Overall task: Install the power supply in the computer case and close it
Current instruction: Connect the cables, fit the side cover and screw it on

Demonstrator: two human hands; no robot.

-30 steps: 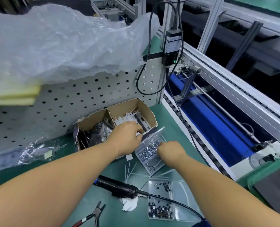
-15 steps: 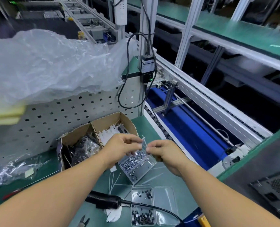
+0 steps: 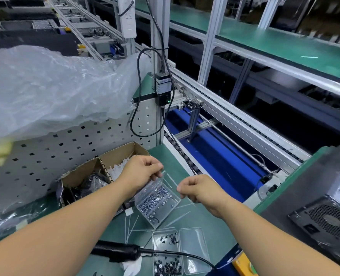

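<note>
My big green table point(image 3: 187, 166) is in front of me. A big heap of clear plastic wrap point(image 3: 51, 92) sits up high on my left, over a white wall full of little holes point(image 3: 65, 144). On my right stands the dark computer case point(image 3: 324, 206), and I can see the round fan grille of the power supply point(image 3: 331, 221) at its back. A brown cardboard box point(image 3: 103, 166) sits on the table near the wall, with white ties and dark bags inside.

My left hand point(image 3: 140, 172) is above the box. Its fingers are curled and pinch the top edge of the clear lid of a small clear box of shiny screws point(image 3: 157, 200). My right hand point(image 3: 200, 188) is just beside that box, up in the air. Its fingers are curled in tight, but I cannot tell if something tiny is held in them.

Closer to me lie a black electric screwdriver point(image 3: 115, 251) with its cord, and a clear tray of dark screws point(image 3: 167, 253)
</note>
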